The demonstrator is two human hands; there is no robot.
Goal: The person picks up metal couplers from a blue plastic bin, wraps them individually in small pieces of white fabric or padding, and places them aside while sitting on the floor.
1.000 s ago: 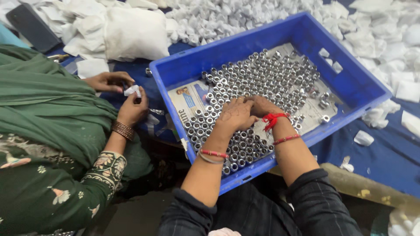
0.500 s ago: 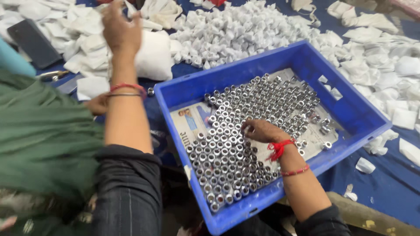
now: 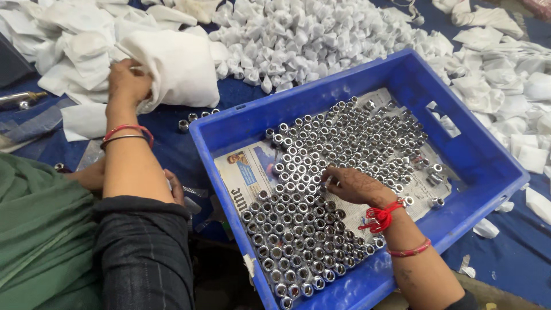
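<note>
Left hand [image 3: 127, 82] closed on white cloth bag [image 3: 172, 68] beyond blue crate [image 3: 482, 155] rim, right hand [image 3: 351, 185] inside crate, fingertips pinching among upright metal sockets [image 3: 298, 229], newspaper lining [image 3: 252, 172] bare at left wall, wrapped white pieces [image 3: 321, 34] heaped past far edge

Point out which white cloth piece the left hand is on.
The big puffy white cloth bundle left of the blue crate; the left hand rests on its edge, and it dwarfs the small twisted packets heaped beyond.
</note>
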